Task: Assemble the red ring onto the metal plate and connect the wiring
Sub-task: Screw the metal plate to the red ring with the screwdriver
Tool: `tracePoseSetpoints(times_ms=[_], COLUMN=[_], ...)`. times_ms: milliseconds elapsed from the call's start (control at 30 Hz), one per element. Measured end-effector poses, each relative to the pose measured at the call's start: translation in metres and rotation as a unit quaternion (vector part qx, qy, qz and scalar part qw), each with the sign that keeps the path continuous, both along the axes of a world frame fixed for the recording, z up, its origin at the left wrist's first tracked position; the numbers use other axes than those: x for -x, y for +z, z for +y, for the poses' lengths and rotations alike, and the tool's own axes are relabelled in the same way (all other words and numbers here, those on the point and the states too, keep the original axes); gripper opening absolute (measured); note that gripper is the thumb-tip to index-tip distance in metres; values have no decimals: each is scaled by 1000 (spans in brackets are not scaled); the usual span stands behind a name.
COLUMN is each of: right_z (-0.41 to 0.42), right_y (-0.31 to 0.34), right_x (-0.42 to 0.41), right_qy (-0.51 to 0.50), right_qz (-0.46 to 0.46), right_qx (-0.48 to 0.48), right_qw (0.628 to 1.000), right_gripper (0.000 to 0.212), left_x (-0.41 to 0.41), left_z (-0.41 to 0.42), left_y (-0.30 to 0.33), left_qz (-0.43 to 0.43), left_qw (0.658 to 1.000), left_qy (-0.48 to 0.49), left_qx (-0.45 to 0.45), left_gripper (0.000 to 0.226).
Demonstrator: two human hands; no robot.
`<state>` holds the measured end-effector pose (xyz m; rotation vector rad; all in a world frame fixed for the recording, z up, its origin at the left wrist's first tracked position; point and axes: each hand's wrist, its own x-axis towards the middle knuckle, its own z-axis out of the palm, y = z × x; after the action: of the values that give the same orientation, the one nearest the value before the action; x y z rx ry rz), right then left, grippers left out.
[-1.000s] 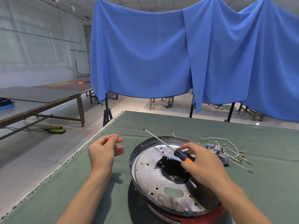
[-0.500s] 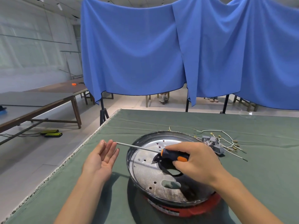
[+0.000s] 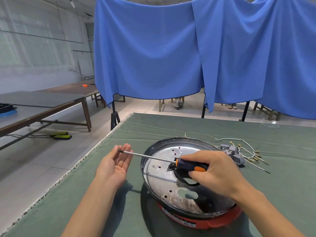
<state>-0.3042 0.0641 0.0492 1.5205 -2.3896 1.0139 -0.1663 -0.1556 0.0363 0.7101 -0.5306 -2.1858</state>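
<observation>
A round metal plate (image 3: 159, 178) with several holes sits in a dark rim on top of the red ring (image 3: 201, 221), near the table's front. My right hand (image 3: 212, 170) grips the black-and-orange handle of a screwdriver (image 3: 189, 165) above the plate. Its long shaft points left, and the tip reaches the fingers of my left hand (image 3: 114, 165). That hand lies palm up with straight fingers, just left of the plate. A small dark piece sits at the tip on my fingers. A bundle of white wiring (image 3: 248, 153) with grey connectors lies behind the plate to the right.
The green cloth table (image 3: 171, 127) ends in a left edge close to my left hand. Blue curtains (image 3: 153, 53) hang behind it. Brown tables (image 3: 42, 106) stand at the left across the floor.
My left hand turned palm up and opened flat. My right hand swung the screwdriver so its shaft points left, bringing the tip onto my left fingers.
</observation>
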Motion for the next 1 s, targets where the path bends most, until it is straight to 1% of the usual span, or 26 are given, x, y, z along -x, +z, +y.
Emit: tracePoseSetpoints(times_ms=[300, 567, 733, 933, 1000], right_z=[0, 0, 0, -2, -2], right_y=[0, 1, 1, 1, 1], right_x=[0, 0, 1, 1, 3], right_qy=[-7, -7, 2, 7, 11], right_qz=[8, -11, -46, -89, -119], right_qx=[0, -3, -12, -33, -38], right_qw=[1000, 1000, 999, 995, 992], right_gripper=[47, 45, 48, 47, 48], left_x=[1, 3, 6, 10, 11], left_z=[1, 2, 6, 9, 11], left_y=[-2, -2, -2, -6, -7], left_qz=[-4, 1, 29, 31, 35], left_qw=[1000, 1000, 999, 997, 996], left_qy=[-3, 10, 26, 70, 78], left_qx=[7, 17, -1, 14, 22], left_gripper=[19, 17, 21, 17, 17])
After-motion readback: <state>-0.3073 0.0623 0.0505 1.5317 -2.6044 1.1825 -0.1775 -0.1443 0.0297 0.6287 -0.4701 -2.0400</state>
